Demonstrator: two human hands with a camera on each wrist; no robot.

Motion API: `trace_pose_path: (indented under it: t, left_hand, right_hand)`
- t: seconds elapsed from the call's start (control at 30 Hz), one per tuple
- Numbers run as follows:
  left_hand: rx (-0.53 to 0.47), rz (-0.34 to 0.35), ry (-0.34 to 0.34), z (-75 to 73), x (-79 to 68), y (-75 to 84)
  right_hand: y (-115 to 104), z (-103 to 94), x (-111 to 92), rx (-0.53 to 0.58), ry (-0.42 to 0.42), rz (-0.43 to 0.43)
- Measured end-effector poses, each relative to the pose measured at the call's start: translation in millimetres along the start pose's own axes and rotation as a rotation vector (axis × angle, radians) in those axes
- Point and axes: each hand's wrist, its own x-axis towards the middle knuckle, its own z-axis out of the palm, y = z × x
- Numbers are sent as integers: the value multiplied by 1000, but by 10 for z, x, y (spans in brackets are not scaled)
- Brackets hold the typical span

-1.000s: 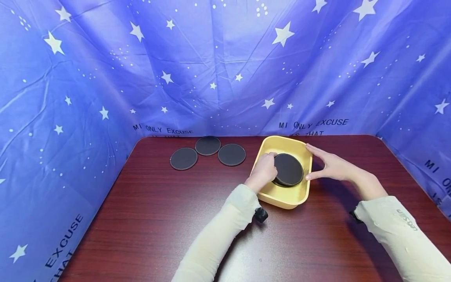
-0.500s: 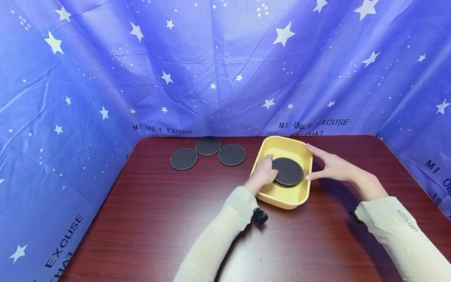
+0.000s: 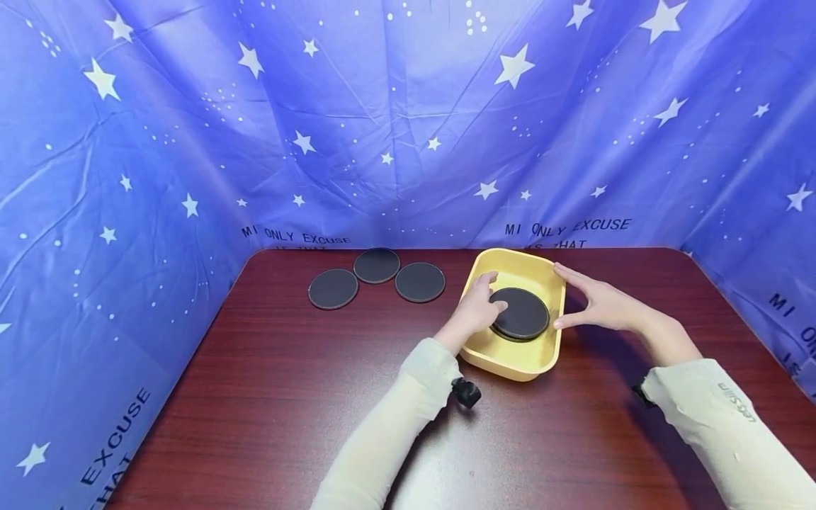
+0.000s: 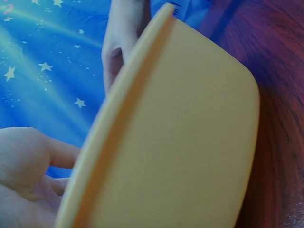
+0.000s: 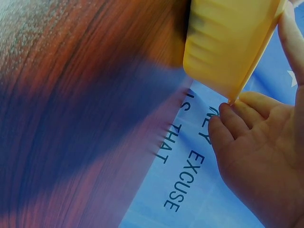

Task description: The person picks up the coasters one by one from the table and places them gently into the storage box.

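Observation:
A round black coaster [image 3: 521, 312] with a pale stitched edge lies on top of another one inside the yellow plastic bin [image 3: 510, 358]. Reaching over the bin's left wall, my left hand [image 3: 474, 306] has its thumb overlapping the coaster's left edge in the head view, fingers loosely extended and apart from the thumb. At the right wall, my right hand [image 3: 605, 303] touches the rim with thumb and fingertips spread wide along it. In the right wrist view the right hand's fingers [image 5: 232, 121] reach the bin's corner.
Three more black coasters lie close together at the back left of the dark red table [image 3: 287, 382]: a left one [image 3: 333, 289], a rear one [image 3: 377, 265] and a right one [image 3: 420, 282]. A blue curtain [image 3: 382, 127] with white stars hangs around the table's edges.
The top coaster has dropped from a tilt to lie flat on the stack. My left hand has let go, its fingers spreading and drawing back slightly. The right hand keeps its place on the rim.

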Motion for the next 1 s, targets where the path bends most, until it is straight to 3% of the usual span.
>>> trace_pose_path:
  t: [0.17, 0.47, 1.0]
  left_hand:
    - [-109, 81, 18, -107, -14, 3]
    - [-179, 207, 103, -356, 5, -30]
    - [-225, 244, 246, -913, -37, -271]
  right_hand:
    - [-15, -5, -2, 6, -3, -7]
    - [5, -2, -11, -12, 12, -9]
    - [-7, -11, 7, -6, -5, -2]
